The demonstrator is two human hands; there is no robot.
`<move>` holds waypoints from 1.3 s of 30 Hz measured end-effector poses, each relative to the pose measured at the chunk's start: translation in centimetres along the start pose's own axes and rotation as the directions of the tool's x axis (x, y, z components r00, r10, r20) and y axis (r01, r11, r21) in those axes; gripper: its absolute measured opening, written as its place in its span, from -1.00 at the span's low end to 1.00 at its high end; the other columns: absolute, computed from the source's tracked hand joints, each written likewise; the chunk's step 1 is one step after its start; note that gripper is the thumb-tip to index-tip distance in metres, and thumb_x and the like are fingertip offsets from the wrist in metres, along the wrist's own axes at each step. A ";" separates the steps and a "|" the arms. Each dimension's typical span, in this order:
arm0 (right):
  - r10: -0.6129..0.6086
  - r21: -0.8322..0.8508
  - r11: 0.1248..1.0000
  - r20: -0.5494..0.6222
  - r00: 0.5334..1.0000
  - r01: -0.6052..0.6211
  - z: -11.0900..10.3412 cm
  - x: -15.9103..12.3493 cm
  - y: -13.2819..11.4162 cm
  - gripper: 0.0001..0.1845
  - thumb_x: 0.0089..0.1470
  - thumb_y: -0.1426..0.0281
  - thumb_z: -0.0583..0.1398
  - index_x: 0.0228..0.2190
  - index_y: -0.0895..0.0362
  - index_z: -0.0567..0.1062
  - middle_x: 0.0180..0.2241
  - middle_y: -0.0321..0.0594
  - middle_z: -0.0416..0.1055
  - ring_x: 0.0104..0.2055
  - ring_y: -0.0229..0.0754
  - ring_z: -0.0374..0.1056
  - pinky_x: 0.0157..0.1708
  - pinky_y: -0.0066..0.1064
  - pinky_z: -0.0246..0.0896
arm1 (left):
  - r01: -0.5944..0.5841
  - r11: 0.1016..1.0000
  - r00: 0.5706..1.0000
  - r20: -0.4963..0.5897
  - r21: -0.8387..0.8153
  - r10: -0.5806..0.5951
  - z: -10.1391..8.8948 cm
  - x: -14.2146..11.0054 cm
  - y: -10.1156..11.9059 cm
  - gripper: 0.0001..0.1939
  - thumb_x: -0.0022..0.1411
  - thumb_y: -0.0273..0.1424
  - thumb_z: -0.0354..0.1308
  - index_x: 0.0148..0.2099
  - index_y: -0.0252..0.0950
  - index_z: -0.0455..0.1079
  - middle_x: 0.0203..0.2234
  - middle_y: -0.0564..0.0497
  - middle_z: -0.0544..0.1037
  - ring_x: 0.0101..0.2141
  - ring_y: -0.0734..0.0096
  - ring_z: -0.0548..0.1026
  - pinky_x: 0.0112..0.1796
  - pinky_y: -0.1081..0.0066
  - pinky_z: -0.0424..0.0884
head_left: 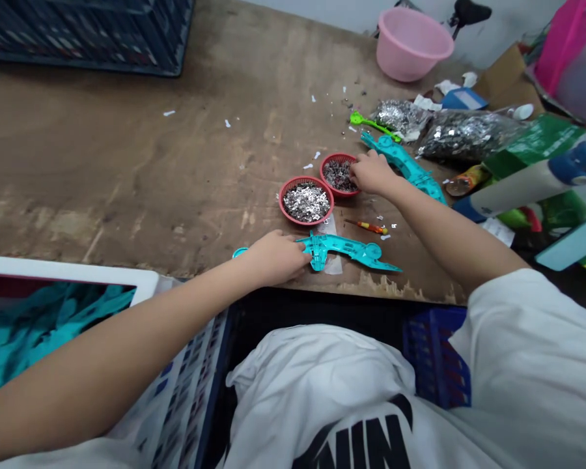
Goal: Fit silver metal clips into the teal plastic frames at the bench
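Two red baskets were in play on the wooden table (200,163), and my right hand (371,174) was right there at the far basket (338,156), fingers bent over its rim at the dark little metal pieces (336,174). Those fingertips were close together, but I could not tell whether they had pinched anything. Nearer to me and just beside it sat the near basket (306,223), heaped with shiny metal clips (306,200).

Down at the table's front edge, my left hand (279,257) lay across the near turquoise part (344,245), fingers touching it; whether they were clamped on it or merely resting, I could not tell. And there it was, that part, flat on the table, a rounded end showing to the left of my hand and the long, ribbed stretch running out to the right. Between it and my right forearm lay the orange-handled screwdriver (372,227).

Over on the right, the far turquoise part (410,166) lay beyond my right wrist, with a lime-green piece (366,122) near its upper end and clear bags of metal bits (469,133) past that.
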State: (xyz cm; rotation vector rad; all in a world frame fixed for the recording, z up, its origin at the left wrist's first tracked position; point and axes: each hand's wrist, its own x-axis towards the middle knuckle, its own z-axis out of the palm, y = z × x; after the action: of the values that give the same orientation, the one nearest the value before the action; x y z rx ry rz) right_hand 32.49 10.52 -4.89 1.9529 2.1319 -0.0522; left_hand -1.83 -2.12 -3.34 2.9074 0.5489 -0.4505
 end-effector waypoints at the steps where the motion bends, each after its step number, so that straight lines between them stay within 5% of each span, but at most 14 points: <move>1: 0.001 0.012 1.000 -0.022 1.000 -0.001 -0.1 -0.1 -0.1 -0.57 0.67 0.38 0.20 0.25 0.26 0.81 0.49 0.38 0.60 0.62 0.61 0.36 0.59 0.36 0.38 | -0.026 1.000 0.998 -0.051 -0.004 0.026 -0.1 0.2 -0.4 -0.77 0.76 -0.31 0.32 0.20 -0.17 0.82 0.13 -0.22 0.87 0.25 -0.11 0.78 0.15 0.08 0.63; 5: 0.065 0.148 0.988 -0.125 0.990 -0.046 -1.0 -0.8 0.5 -0.47 0.69 0.42 0.10 0.39 0.31 0.72 0.39 0.38 0.68 0.50 0.48 0.55 0.54 0.22 0.46 | 0.058 0.995 0.947 -0.312 -0.080 -0.080 0.5 1.5 -2.3 -0.55 0.83 -0.27 0.23 0.56 -0.19 0.71 0.57 -0.28 0.67 0.64 -0.20 0.51 0.52 -0.05 0.52; 8: 0.133 0.239 0.967 -0.176 0.975 -0.089 -1.7 -1.4 1.4 -0.45 0.71 0.38 0.09 0.45 0.31 0.67 0.35 0.39 0.72 0.41 0.45 0.63 0.46 0.18 0.51 | 0.207 0.970 0.929 -0.285 -0.127 -0.235 1.7 2.1 -3.2 -0.40 0.83 -0.23 0.24 0.73 -0.27 0.55 0.74 -0.32 0.48 0.81 -0.30 0.23 0.69 -0.19 0.33; 17: 0.140 0.311 0.946 -0.124 0.982 -0.096 -2.1 -3.2 0.9 -0.48 0.66 0.40 0.19 0.40 0.22 0.79 0.37 0.24 0.77 0.42 0.37 0.69 0.50 0.12 0.55 | 0.254 0.963 0.918 -0.291 -0.091 -0.270 3.7 2.5 -3.5 -0.40 0.83 -0.14 0.14 0.66 -0.30 0.58 0.67 -0.35 0.56 0.74 -0.22 0.37 0.72 -0.19 0.25; 24: 0.166 0.366 0.923 -0.090 0.982 -0.122 -3.9 -3.5 2.4 -0.51 0.56 0.43 0.31 0.36 0.21 0.84 0.23 0.14 0.84 0.22 0.22 0.75 0.37 -0.02 0.61 | 0.255 0.960 0.913 -0.299 -0.115 -0.278 3.4 2.2 -3.4 -0.39 0.80 -0.18 0.18 0.67 -0.33 0.59 0.65 -0.40 0.57 0.70 -0.33 0.41 0.68 -0.31 0.30; 31: 0.198 0.212 0.951 0.145 0.969 -0.226 -2.0 -5.0 3.7 -0.56 0.69 0.48 0.28 0.28 0.63 0.74 0.21 0.28 0.80 0.22 -0.10 0.66 0.28 -0.32 0.41 | 0.259 0.961 0.919 -0.280 -0.097 -0.276 3.1 2.3 -3.9 -0.42 0.82 -0.16 0.14 0.64 -0.28 0.62 0.63 -0.35 0.60 0.72 -0.33 0.37 0.67 -0.31 0.32; 35: 0.214 0.162 0.958 0.153 0.965 -0.238 -0.2 -4.1 2.7 -0.59 0.64 0.49 0.37 0.29 0.55 0.79 0.23 0.23 0.82 0.35 -0.01 0.68 0.36 -0.37 0.43 | 0.264 0.962 0.923 -0.268 -0.076 -0.275 3.2 2.3 -3.9 -0.40 0.82 -0.13 0.12 0.67 -0.23 0.58 0.65 -0.32 0.57 0.71 -0.29 0.38 0.63 -0.27 0.39; 39: 0.226 0.125 0.962 0.128 0.966 -0.242 0.2 -3.0 2.7 -0.69 0.56 0.55 0.43 0.21 0.36 0.88 0.18 0.15 0.86 0.38 0.21 0.73 0.46 -0.16 0.56 | 0.263 0.961 0.928 -0.249 -0.083 -0.276 3.0 2.2 -3.7 -0.38 0.82 -0.17 0.13 0.70 -0.29 0.56 0.67 -0.35 0.55 0.71 -0.34 0.38 0.59 -0.28 0.44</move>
State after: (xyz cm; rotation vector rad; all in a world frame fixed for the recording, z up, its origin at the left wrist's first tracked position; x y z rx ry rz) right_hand 35.36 7.78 -4.11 2.2125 1.8583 -0.2682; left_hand -2.02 1.49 -7.17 2.8702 0.9907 -0.0815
